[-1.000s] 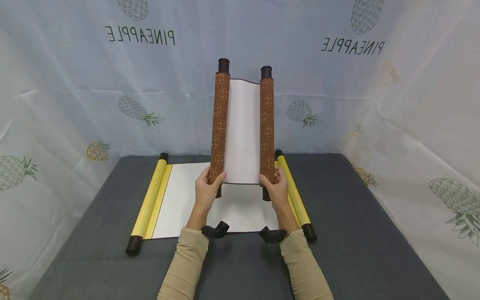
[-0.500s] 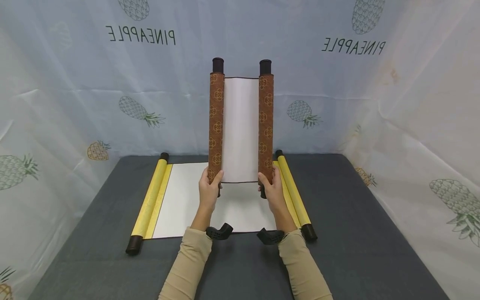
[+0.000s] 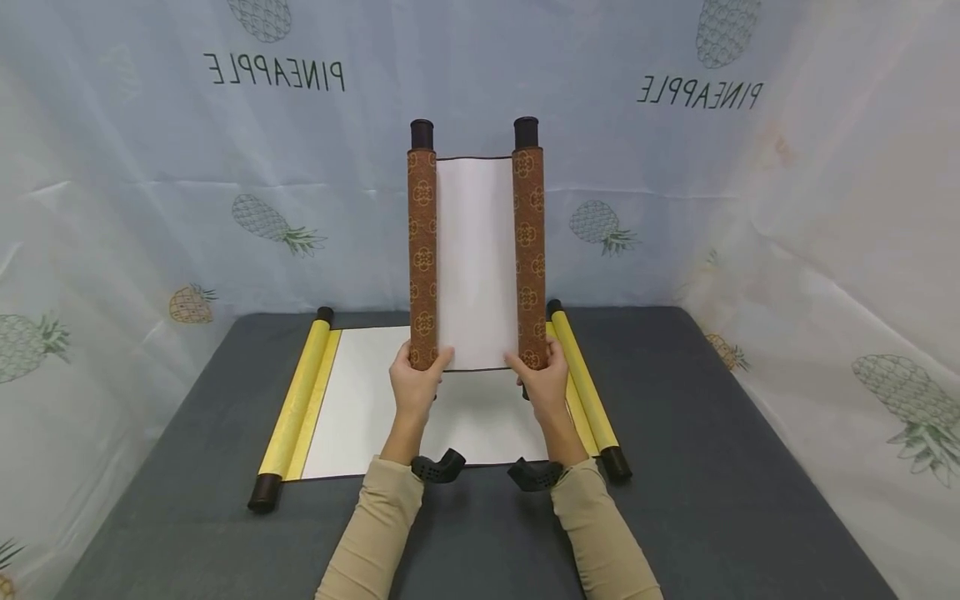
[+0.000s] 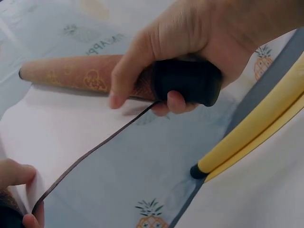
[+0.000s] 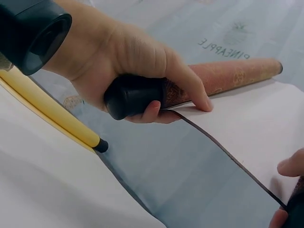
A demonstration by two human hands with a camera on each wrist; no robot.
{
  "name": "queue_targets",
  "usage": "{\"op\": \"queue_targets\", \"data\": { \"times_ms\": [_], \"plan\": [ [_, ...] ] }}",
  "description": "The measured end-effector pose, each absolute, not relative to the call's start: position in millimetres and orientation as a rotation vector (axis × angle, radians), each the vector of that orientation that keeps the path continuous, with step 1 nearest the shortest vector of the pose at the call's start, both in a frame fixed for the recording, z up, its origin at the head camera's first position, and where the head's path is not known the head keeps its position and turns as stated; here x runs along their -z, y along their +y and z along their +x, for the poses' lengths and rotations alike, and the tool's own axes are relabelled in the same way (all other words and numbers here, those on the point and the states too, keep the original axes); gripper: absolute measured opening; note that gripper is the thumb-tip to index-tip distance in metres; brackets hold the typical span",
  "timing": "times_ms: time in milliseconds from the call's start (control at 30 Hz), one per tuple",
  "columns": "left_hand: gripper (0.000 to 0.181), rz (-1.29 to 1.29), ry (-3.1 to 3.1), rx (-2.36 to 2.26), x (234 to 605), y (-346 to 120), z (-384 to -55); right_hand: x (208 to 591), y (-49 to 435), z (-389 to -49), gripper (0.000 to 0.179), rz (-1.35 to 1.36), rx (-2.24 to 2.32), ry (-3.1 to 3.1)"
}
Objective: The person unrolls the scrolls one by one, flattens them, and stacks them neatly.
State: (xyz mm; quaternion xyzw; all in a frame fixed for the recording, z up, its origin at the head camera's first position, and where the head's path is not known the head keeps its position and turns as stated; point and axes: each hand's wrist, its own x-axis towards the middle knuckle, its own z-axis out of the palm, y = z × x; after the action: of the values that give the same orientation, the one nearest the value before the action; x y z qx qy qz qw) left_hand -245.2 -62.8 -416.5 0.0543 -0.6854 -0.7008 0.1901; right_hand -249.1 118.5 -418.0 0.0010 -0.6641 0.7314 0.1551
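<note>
A brown scroll with gold flower patterns on its rolls and black end knobs is held upright above the table, a strip of white paper stretched between its two rolls. My left hand grips the lower end of the left roll, thumb lying on the paper's edge. On the other side, my right hand grips the lower end of the right roll the same way. In the left wrist view, fingers curl round the black knob. Behind and below lies a yellow scroll, unrolled flat with white paper showing.
A dark grey cloth covers the table. White and pale blue curtains printed with pineapples hang at the back and both sides. Black wrist cameras sit at the cuffs of the beige sleeves.
The brown scroll's two rolls have moved apart, mostly by the left roll shifting left, so more white paper shows. The rolls now stand straighter. The yellow scroll has stayed in place.
</note>
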Motion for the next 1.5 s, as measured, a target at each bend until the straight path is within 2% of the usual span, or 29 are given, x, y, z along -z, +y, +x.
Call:
{"op": "queue_targets", "data": {
  "times_ms": [200,467,1000,1233,1500],
  "plan": [
    [0.047,0.109,-1.924,1.898,412,-61,-247,415,125,-251,0.041,-0.026,-2.026,-1.893],
    [0.042,0.082,-1.949,1.847,410,-63,-244,412,136,-249,0.050,-0.107,-1.990,-1.928],
    [0.048,-0.022,-2.047,1.838,408,-85,-231,413,141,-236,0.042,-0.089,-1.827,-1.924],
    [0.048,-0.032,-2.092,1.893,408,-91,-232,410,143,-237,0.049,0.040,-2.016,-1.927],
    [0.044,0.058,-2.040,1.781,417,-83,-231,411,145,-234,0.049,0.034,-2.118,-1.996]
  ]
}}
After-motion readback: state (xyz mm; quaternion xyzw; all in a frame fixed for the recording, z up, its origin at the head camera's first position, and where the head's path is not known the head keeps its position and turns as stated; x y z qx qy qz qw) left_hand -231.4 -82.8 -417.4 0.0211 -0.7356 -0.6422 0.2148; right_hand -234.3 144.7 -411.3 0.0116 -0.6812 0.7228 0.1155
